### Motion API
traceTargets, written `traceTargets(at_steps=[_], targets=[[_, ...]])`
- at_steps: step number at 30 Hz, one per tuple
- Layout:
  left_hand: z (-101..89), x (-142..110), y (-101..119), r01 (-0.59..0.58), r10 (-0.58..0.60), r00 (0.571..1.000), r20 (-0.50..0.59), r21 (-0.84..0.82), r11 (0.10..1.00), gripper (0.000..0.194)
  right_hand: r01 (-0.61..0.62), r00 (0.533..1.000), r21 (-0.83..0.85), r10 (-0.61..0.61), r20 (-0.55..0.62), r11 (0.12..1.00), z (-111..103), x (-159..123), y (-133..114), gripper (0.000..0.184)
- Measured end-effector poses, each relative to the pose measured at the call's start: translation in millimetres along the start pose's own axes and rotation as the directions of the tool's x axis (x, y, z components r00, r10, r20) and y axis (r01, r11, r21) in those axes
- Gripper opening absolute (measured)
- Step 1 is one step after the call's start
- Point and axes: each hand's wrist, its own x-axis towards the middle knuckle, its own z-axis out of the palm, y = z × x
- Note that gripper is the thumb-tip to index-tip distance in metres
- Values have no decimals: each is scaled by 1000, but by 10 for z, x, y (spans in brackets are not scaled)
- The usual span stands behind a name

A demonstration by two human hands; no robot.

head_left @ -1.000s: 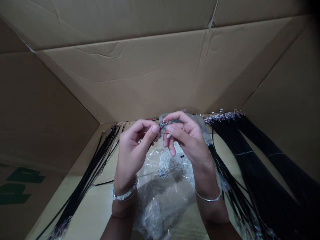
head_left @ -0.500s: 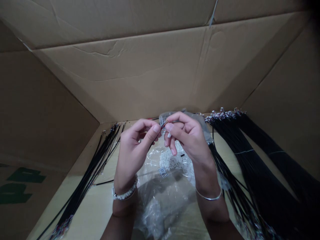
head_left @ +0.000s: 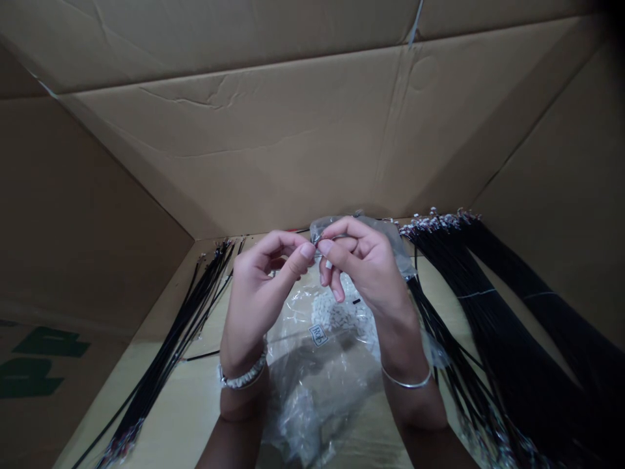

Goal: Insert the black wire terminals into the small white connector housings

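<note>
Cardboard walls [head_left: 263, 150] back the table [head_left: 185, 397]; thin wires [head_left: 317, 241] lie crosswise in the narrow gap, left hand [head_left: 266, 283] pinching one side, right hand [head_left: 364, 264] pinching the other, both equally near.

Thin dark and reddish wires [head_left: 317, 241], partly hidden, bridge the narrow gap between the left hand [head_left: 258, 286] and right hand [head_left: 367, 270], a small white piece [head_left: 329, 264] sitting among the latter's curled fingers [head_left: 336, 289].
</note>
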Motion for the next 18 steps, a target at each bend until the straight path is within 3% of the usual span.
traceTargets(at_steps=[18], targets=[[22, 29, -60, -13, 13, 1000, 6, -89, 996, 18, -19, 1000, -54, 19, -12, 998, 20, 25, -45, 22]])
